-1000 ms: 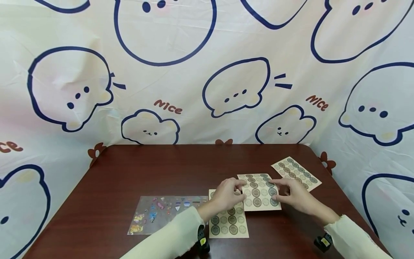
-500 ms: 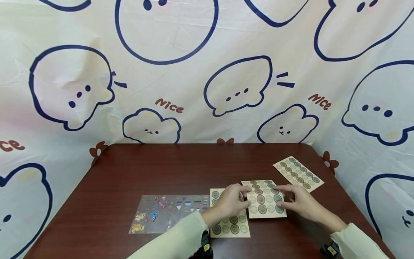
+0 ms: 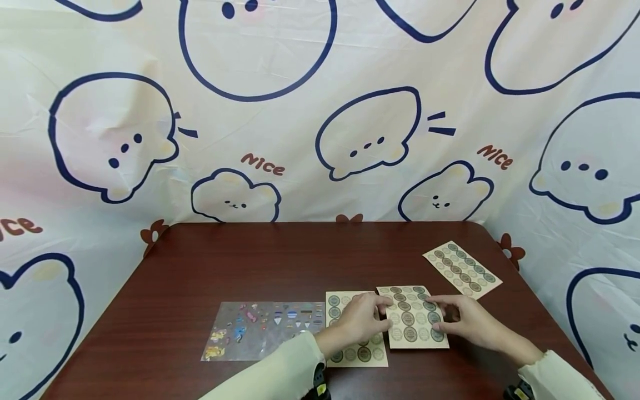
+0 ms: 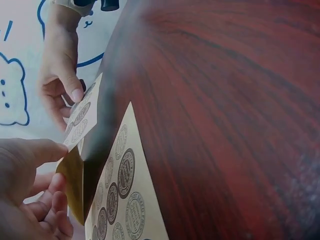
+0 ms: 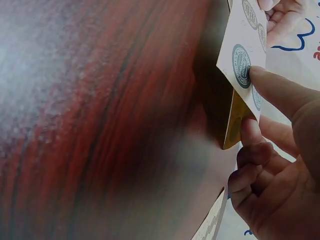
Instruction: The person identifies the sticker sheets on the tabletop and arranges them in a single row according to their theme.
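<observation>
Dark red and wood-grained, the tabletop (image 3: 280, 261) spreads beneath the person's two hands. Closest, under the left hand (image 3: 352, 322) and its wrist, lies the lower sheet (image 3: 371, 354), cream with round printed seals. Between the hands is the held sheet (image 3: 415, 321), patterned alike: the left hand pinches its left edge, the right hand (image 3: 472, 321) its right, each between thumb and fingers. Beneath it a gold surface (image 5: 237, 120) shows; underside or second sheet, I can't tell. Over the past second the held sheet has come nearer the person, beside the right edge of the lower sheet, which stayed put; I take that as handling in progress, the sheet not yet released. Left of the left hand lies the clear sheet (image 3: 265, 328) with small coloured figures; beyond the right hand, the far sheet (image 3: 462, 269); farthest, the cartoon-printed cloth (image 3: 295, 128).
</observation>
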{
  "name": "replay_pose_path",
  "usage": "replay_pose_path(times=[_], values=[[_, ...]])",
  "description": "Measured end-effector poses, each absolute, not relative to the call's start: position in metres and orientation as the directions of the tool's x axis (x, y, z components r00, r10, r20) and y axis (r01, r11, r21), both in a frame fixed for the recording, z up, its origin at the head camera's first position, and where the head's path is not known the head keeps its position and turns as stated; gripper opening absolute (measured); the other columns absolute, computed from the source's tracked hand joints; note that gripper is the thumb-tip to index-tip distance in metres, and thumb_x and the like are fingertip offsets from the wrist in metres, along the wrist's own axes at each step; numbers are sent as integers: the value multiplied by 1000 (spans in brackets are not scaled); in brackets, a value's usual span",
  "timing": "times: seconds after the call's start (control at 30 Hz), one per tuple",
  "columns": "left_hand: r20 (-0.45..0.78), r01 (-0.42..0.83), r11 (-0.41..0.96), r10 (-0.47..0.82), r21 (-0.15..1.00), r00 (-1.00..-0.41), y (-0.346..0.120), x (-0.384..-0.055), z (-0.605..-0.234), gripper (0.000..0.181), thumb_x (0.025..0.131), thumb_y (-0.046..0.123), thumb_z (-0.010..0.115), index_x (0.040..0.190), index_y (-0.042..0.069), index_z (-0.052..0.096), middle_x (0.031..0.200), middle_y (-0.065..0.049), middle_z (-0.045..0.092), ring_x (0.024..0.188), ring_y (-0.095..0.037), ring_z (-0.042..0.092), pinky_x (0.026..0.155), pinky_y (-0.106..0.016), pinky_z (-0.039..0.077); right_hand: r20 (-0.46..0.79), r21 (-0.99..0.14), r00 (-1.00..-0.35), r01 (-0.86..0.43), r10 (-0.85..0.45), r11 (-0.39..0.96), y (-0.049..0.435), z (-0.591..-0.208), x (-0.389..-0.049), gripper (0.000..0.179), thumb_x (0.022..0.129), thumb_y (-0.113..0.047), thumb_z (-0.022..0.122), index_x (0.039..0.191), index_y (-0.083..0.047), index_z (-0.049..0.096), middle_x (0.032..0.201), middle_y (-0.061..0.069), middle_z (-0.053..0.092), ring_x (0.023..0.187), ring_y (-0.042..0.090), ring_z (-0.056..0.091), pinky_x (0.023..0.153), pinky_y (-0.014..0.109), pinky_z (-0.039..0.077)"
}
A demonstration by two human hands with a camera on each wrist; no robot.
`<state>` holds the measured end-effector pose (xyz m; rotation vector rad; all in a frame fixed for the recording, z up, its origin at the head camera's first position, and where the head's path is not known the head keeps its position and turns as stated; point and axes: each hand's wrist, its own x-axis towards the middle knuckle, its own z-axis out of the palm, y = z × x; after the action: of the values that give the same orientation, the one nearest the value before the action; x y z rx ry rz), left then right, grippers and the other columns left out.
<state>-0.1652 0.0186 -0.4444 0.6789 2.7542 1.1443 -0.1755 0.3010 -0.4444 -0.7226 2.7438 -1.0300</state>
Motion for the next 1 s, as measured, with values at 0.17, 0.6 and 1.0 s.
replay_pose_path(times=[0.17, 0.6, 1.0], values=[[59, 351, 633, 434, 690, -899, 19, -161, -445, 40, 83, 17, 78, 122, 13, 73, 84, 10, 64, 69, 4, 46, 66, -16, 39, -9, -676, -863, -368, -506, 639, 301, -446, -175, 60, 85, -29, 81, 132, 3, 62, 84, -3, 54, 65, 1, 46, 57, 22, 41], [50, 352, 705, 411, 616, -910, 20, -156, -446, 35, 78, 19, 81, 113, 18, 76, 77, 16, 64, 76, -3, 47, 66, -18, 39, -35, -649, -830, -405, -557, 644, 301, -451, -172, 65, 84, -31, 82, 135, 1, 60, 79, -6, 54, 63, -1, 44, 55, 19, 39], [42, 372, 736, 425, 566, -904, 21, -154, -448, 40, 80, 21, 81, 120, 17, 74, 64, 21, 53, 61, 3, 44, 60, -17, 38, -51, -633, -825, -409, -562, 657, 299, -452, -168, 67, 83, -31, 82, 136, 2, 58, 77, -7, 55, 62, -3, 44, 55, 18, 39]])
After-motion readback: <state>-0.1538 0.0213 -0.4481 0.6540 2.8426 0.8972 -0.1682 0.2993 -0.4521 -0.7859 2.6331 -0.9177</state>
